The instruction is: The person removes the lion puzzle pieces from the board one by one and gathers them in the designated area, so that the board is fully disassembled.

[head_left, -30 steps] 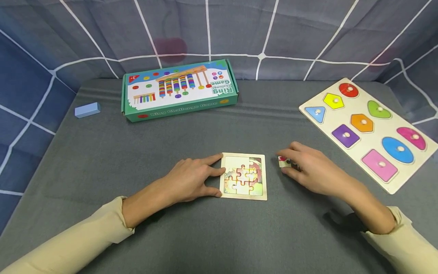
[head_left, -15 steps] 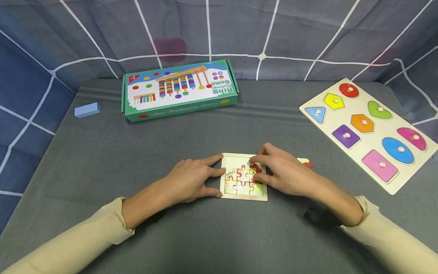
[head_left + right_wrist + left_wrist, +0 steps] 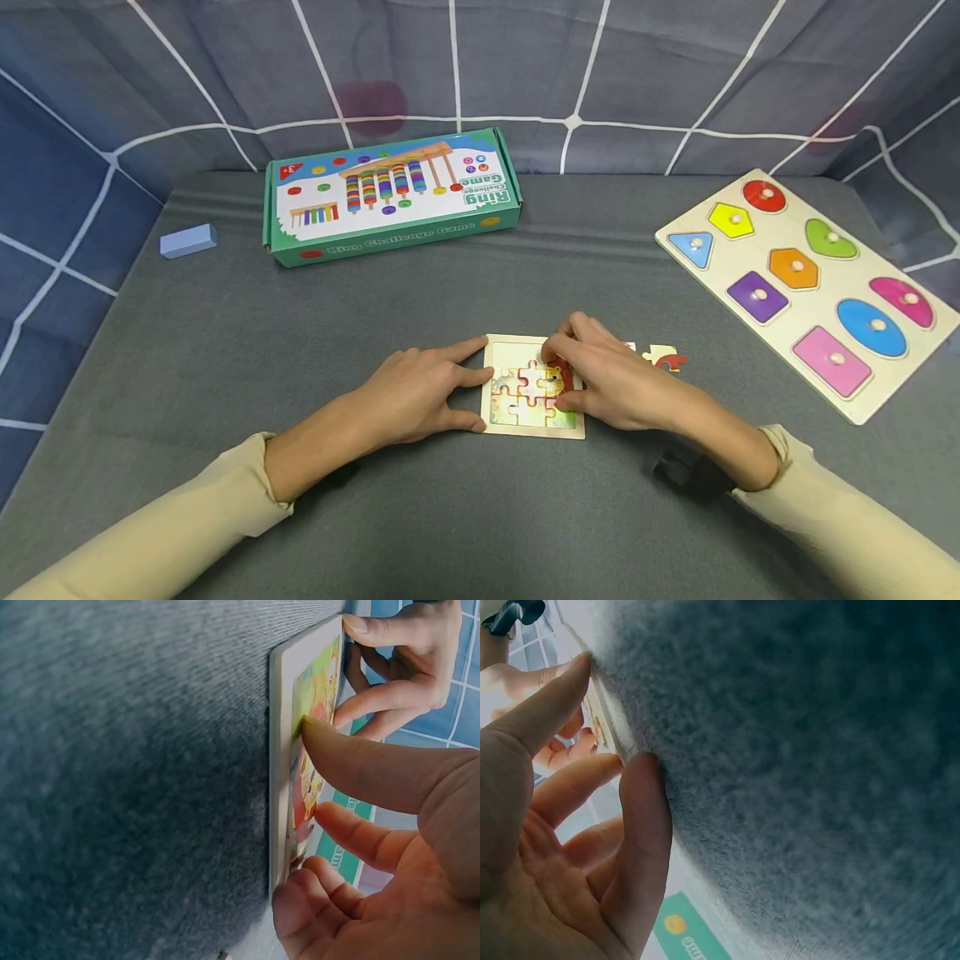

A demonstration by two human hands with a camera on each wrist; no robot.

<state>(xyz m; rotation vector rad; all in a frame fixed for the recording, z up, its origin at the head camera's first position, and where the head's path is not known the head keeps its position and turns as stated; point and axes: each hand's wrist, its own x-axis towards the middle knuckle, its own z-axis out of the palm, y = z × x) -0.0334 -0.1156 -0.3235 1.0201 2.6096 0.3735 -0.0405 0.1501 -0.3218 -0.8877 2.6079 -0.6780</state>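
A small wooden jigsaw puzzle [image 3: 525, 429], partly filled with pieces, lies on the grey cloth. Along its left edge, my left hand [image 3: 420, 393] touches the frame with thumb and fingers extended; the left wrist view shows those fingertips [image 3: 645, 769] against the rim. Over the puzzle's right side, my right hand [image 3: 611, 375] pinches a red-and-yellow jigsaw piece [image 3: 564, 372] with a lion's mane, lying in the frame. In the right wrist view the thumb [image 3: 360, 765] touches the picture below that piece. Another jigsaw piece [image 3: 665, 357] lies on the cloth, and one more is mostly hidden behind the right hand.
A green Ring Challenge Game box [image 3: 393, 200] stands at the back. At the far left lies a blue block [image 3: 187, 241]. To the right is a wooden board [image 3: 750, 237] with several knobbed shapes. A tiled-pattern curtain [image 3: 517, 67] borders the back.
My right hand has moved left from the loose pieces onto the puzzle's right side. The lion's mane piece now shows inside the frame. The left hand has stayed at the left edge.
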